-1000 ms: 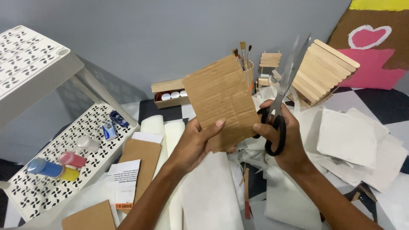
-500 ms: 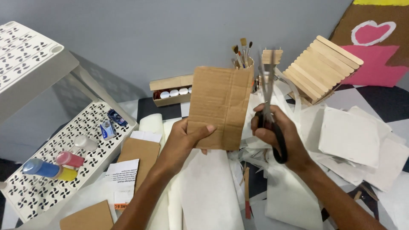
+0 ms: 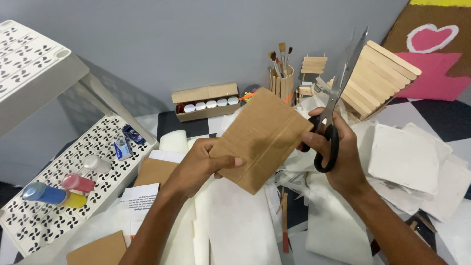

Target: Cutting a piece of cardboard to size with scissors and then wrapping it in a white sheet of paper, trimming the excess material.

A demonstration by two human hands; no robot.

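My left hand (image 3: 200, 165) pinches the lower left edge of a brown cardboard piece (image 3: 262, 137), held tilted above the floor with its creases showing. My right hand (image 3: 338, 152) grips black-handled scissors (image 3: 335, 105) just right of the cardboard, with the blades pointing up and slightly parted. The blades are clear of the cardboard's right edge.
White paper sheets (image 3: 402, 157) and scraps cover the floor. A box of small paint pots (image 3: 206, 102), a brush holder (image 3: 281, 78) and a craft-stick structure (image 3: 380, 78) stand at the back. A white perforated shelf rack (image 3: 73, 176) with paint bottles is at the left. A painted board (image 3: 431, 54) leans far right.
The cardboard has turned from upright to a diagonal tilt and dropped lower. The scissors have swung so that the blades lean to the right.
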